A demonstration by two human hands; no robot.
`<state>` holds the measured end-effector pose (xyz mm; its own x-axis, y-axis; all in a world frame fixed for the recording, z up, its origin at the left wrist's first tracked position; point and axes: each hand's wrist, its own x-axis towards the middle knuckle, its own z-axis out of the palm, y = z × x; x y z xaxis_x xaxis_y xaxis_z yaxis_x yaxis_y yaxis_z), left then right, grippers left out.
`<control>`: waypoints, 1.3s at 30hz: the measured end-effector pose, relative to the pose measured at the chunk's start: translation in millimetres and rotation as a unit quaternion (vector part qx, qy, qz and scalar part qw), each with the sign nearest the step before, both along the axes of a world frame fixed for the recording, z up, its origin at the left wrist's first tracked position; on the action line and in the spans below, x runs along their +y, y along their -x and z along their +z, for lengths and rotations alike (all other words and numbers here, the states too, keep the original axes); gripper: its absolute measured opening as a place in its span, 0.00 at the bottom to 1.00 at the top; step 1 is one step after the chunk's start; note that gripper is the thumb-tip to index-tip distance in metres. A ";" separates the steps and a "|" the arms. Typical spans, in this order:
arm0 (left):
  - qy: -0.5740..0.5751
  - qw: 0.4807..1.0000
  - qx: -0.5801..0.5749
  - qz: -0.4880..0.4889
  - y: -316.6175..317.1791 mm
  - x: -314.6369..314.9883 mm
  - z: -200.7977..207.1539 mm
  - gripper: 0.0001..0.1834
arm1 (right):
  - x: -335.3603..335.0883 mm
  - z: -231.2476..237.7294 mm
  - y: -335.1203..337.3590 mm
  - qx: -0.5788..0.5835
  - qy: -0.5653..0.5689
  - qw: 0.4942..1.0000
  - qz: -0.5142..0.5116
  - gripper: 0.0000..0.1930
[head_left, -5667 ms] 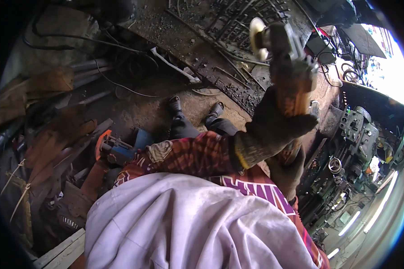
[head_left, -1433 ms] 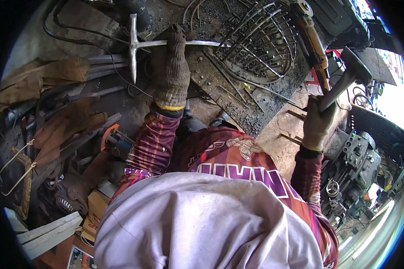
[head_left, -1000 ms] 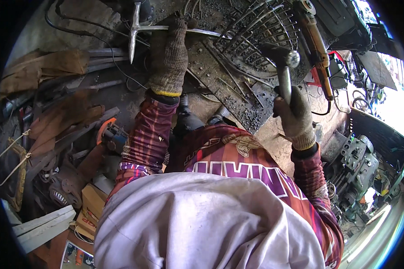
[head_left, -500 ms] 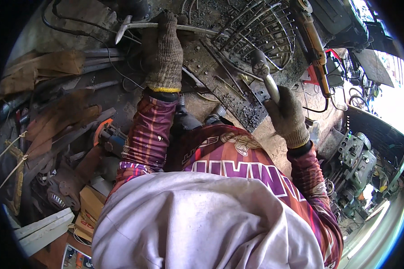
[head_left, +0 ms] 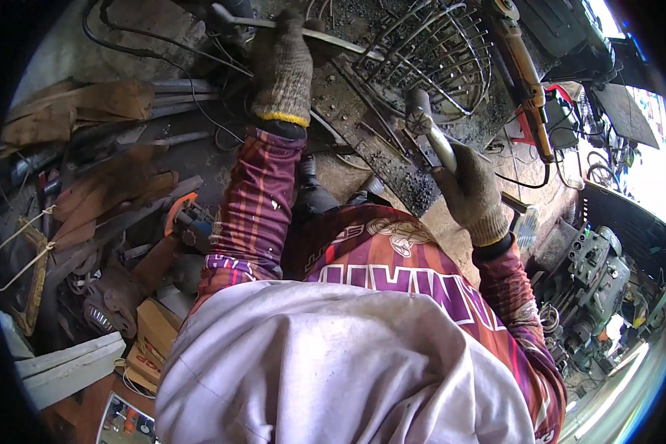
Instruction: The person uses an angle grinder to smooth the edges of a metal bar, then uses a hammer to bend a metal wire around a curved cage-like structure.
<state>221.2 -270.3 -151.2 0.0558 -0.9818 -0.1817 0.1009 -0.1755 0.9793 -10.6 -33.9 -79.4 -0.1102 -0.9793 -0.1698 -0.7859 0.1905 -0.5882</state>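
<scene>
Two gloved hands are at work by the cage (head_left: 462, 48) of bent rods. The left hand (head_left: 283, 68) is closed around the rod (head_left: 340, 42), left of the cage; the rod's right end reaches the cage's left side, though whether they touch I cannot tell. The right hand (head_left: 475, 194), on the cage's near side, is wrapped round the handle of the hammer (head_left: 442, 149).

The hammer, raised to the right of the cage a moment ago, has come down and leftward; its head is now at the cage's near edge, contact unclear. The rod has rolled too: its crosspiece, broadside earlier, now shows only as a short stub at the end away from the cage. The grinder (head_left: 525, 78), earlier in hand, lies right of the cage. I judge the work has passed from grinder to hammer, the left hand turning and steadying the rod.
</scene>
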 end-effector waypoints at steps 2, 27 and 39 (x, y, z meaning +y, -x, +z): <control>0.035 0.994 -0.095 -0.039 1.1 -2.3 2.5 0.19 | -6.6 9.5 -5.6 -0.009 -0.004 1.000 0.021 0.22; 0.232 0.954 -0.192 0.003 -4.8 -14.0 -34.1 0.21 | -59.6 12.8 -16.8 0.164 0.074 0.972 0.152 0.20; 0.126 0.988 -0.030 -0.082 -2.8 -11.3 -36.3 0.15 | -70.9 12.0 -20.2 0.221 0.052 0.953 0.201 0.18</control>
